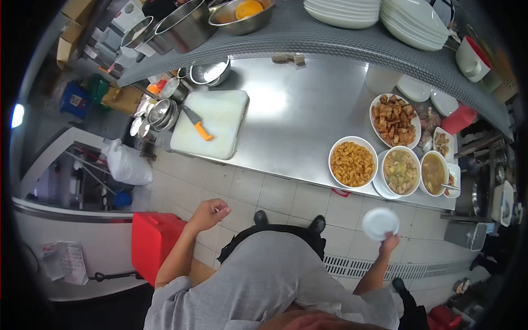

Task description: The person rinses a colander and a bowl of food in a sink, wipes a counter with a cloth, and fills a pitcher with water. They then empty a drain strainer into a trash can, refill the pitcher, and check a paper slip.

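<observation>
My right hand [391, 242] grips the edge of a small round white plate [380, 223], held over the floor in front of the counter. Curled fingers close my left hand [210, 214] at waist height, away from the counter; a small pale spot shows at the fingertips, too small to name. Nearest the plate, along the counter's front edge, stand a bowl of golden-brown pasta-like pieces [353, 164], a bowl of pale stew [401, 171] and a bowl of brown soup [434, 174] with a spoon in it. Behind them lies an oval dish of fried chunks [395, 121].
A white cutting board [212, 124] with an orange-handled knife [202, 131] lies on the steel counter [297, 110]. The overhead shelf [308, 44] carries steel bowls and stacked plates [415, 25]. A red bin [155, 242] stands at my left; a floor drain [385, 268] runs behind me.
</observation>
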`<act>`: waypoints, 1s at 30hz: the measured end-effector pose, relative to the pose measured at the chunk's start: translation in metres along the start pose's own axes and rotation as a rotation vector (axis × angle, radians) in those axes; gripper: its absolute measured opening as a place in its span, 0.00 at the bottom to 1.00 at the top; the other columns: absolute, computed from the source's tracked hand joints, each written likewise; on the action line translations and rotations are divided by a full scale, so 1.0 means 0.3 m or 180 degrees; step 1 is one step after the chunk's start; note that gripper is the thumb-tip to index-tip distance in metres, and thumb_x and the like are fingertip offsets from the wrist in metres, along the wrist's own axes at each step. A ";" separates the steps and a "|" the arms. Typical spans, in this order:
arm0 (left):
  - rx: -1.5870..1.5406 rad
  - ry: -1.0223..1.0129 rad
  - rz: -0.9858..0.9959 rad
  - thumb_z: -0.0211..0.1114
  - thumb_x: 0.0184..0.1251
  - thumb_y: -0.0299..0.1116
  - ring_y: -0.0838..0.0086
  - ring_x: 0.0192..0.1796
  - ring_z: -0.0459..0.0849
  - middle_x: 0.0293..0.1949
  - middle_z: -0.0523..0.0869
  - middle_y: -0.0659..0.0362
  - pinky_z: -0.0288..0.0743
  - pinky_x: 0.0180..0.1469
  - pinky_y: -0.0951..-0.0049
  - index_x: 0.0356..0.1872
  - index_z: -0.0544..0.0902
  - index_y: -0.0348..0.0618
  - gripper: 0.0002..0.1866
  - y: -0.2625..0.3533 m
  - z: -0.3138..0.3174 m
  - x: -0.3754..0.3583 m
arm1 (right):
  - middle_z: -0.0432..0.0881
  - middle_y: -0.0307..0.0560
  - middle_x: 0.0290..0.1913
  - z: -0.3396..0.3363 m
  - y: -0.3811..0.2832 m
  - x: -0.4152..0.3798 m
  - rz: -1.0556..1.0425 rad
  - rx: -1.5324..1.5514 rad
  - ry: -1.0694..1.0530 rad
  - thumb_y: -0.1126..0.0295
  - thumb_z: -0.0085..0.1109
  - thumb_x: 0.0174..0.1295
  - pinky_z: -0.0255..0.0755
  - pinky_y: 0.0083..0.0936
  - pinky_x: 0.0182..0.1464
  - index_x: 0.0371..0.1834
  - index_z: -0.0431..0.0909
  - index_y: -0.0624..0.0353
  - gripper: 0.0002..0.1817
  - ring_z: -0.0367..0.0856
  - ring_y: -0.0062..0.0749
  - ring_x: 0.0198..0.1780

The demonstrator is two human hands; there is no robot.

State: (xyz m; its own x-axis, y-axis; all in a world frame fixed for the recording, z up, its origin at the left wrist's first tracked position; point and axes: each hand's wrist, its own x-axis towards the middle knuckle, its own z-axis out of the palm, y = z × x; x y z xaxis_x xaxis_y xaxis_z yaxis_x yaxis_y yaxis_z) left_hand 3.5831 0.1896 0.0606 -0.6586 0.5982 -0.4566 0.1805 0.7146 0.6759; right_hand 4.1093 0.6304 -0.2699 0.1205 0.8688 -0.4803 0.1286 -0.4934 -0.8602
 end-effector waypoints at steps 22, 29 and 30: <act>-0.1135 0.0529 0.0471 0.65 0.72 0.33 0.82 0.29 0.80 0.29 0.82 0.64 0.75 0.31 0.80 0.38 0.83 0.35 0.09 -0.472 -0.556 0.043 | 0.78 0.54 0.55 2.092 -0.758 -0.736 -0.0139 0.1531 -0.2017 0.81 0.59 0.56 0.76 0.43 0.59 0.59 0.71 0.66 0.25 0.79 0.45 0.57; -0.1384 0.1190 -0.0043 0.65 0.72 0.35 0.83 0.30 0.80 0.29 0.82 0.65 0.75 0.32 0.80 0.40 0.83 0.36 0.11 -0.465 -0.602 -0.073 | 0.76 0.58 0.58 2.453 -0.712 -0.526 0.0229 0.1034 -0.1952 0.80 0.56 0.64 0.84 0.45 0.50 0.63 0.66 0.67 0.23 0.81 0.51 0.55; -0.1395 0.1250 -0.0063 0.66 0.71 0.36 0.83 0.29 0.80 0.28 0.82 0.65 0.74 0.31 0.79 0.39 0.84 0.36 0.12 -0.477 -0.601 -0.083 | 0.78 0.58 0.56 2.444 -0.719 -0.535 0.0277 0.0785 -0.1877 0.79 0.55 0.65 0.85 0.44 0.47 0.63 0.66 0.67 0.23 0.83 0.51 0.51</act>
State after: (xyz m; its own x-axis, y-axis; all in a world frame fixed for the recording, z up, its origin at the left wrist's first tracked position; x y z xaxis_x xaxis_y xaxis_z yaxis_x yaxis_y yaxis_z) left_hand 3.4421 0.0070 0.0796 -0.8951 0.3473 -0.2796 -0.0985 0.4576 0.8837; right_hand 3.3405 0.6282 -0.1330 -0.4499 0.7378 -0.5032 -0.0958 -0.6001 -0.7942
